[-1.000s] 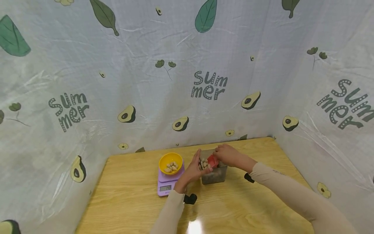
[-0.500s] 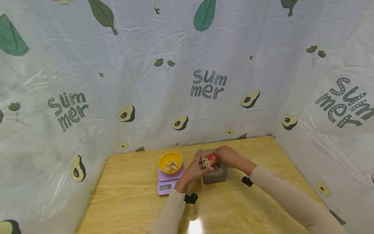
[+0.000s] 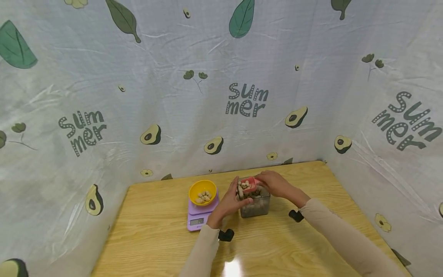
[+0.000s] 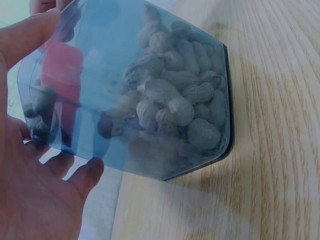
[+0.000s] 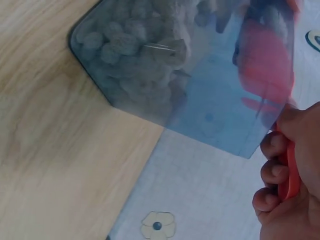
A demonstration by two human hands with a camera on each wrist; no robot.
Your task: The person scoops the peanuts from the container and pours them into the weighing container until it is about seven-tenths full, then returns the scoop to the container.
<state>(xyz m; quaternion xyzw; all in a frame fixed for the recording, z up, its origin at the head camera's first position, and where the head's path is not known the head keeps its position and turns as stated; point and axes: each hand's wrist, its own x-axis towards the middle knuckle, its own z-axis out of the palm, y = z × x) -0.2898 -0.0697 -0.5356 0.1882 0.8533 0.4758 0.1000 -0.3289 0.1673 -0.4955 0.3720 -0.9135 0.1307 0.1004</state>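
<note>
A clear plastic bin [image 3: 255, 210] of unshelled peanuts [image 4: 165, 97] stands on the table. My left hand [image 3: 229, 202] holds its left side, thumb and fingers spread around the walls near the rim. With curled fingers, my right hand [image 3: 277, 184] grips the handle of a red scoop [image 3: 255, 186]. Several peanuts lie in the scoop, which is at the bin's mouth, roughly level. Through the bin's wall, the right wrist view shows the scoop's red body [image 5: 262, 62] above the heaped peanuts.
Left of the bin, a yellow bowl [image 3: 194, 192] with several peanuts sits on a purple kitchen scale [image 3: 204, 209] with a lit display [image 3: 197, 221]. The wooden table [image 3: 152, 227] meets a printed cloth backdrop [image 3: 180, 115] behind and at the sides.
The scoop has risen from among the peanuts to the bin's mouth and levelled out, now carrying peanuts. My left hand has stayed at the bin. Bowl and scale look unchanged.
</note>
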